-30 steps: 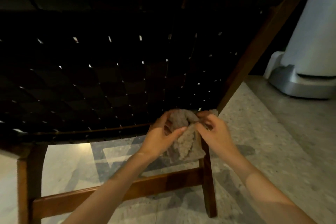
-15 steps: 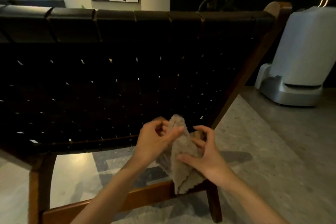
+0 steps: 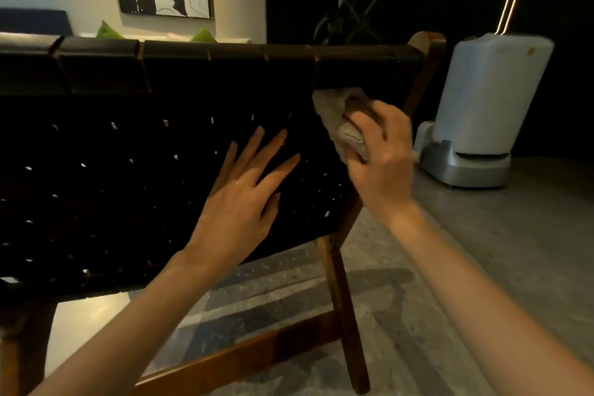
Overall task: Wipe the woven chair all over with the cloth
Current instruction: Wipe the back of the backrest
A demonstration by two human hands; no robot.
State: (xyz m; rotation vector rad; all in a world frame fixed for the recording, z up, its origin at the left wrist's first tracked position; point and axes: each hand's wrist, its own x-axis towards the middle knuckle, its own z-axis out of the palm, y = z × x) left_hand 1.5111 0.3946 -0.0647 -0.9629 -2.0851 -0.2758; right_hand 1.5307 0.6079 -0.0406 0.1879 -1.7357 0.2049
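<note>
Soft grey-brown cloth (image 3: 340, 120) sits bunched in the right hand (image 3: 382, 167), whose fingers curl round it and press it to the top right corner of the chair (image 3: 128, 190) back, just under the top rail. It looks light and limp, so it is best gripped as a wad. The left hand (image 3: 244, 199) lies flat on the weave with its fingers straight and spread. The straps probably give under pressure, while the wooden frame (image 3: 426, 67) is stiff. A white appliance (image 3: 488, 100) stands near on the right and a plant (image 3: 353, 19) behind; neither seems to block wiping.
</note>
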